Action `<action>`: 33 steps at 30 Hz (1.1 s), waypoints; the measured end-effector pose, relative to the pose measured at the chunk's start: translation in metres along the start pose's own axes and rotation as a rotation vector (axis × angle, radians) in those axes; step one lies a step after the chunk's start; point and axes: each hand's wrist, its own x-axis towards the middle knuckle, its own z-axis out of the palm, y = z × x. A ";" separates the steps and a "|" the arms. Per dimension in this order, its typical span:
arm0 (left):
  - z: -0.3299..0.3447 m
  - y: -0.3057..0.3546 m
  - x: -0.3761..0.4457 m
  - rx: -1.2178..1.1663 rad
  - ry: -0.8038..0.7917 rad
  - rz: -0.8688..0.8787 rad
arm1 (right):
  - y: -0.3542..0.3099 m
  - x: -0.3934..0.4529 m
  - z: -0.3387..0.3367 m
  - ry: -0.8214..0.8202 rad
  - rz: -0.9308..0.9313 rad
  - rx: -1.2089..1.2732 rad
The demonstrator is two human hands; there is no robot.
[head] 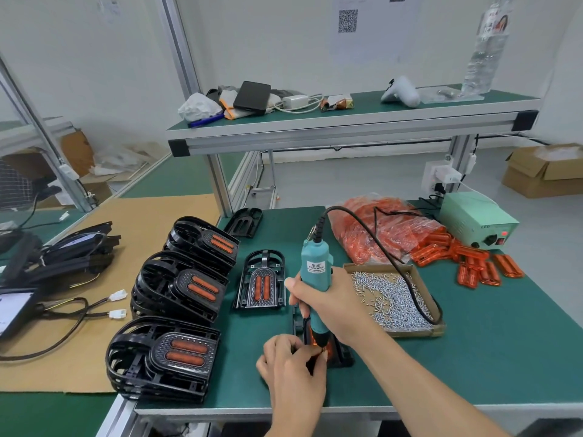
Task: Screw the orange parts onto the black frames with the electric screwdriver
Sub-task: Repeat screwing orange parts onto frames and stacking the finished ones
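Right hand: wrapped round the electric screwdriver, held upright so its tip drives straight down.
Left hand: fingers pinched at the tip, probably steadying a screw; the screw itself is hidden.
Black frame: near the worktop's front edge, orange part seated in it.
Screw tray: just right, within reach.
Finished frames: stacked along the left edge.
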 end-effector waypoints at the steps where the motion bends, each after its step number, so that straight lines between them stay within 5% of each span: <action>1: 0.000 -0.001 -0.001 0.008 0.000 0.005 | 0.000 -0.001 0.001 -0.008 0.000 -0.011; 33: -0.003 -0.007 -0.005 -0.030 -0.026 0.067 | 0.009 -0.001 -0.015 -0.157 -0.035 0.023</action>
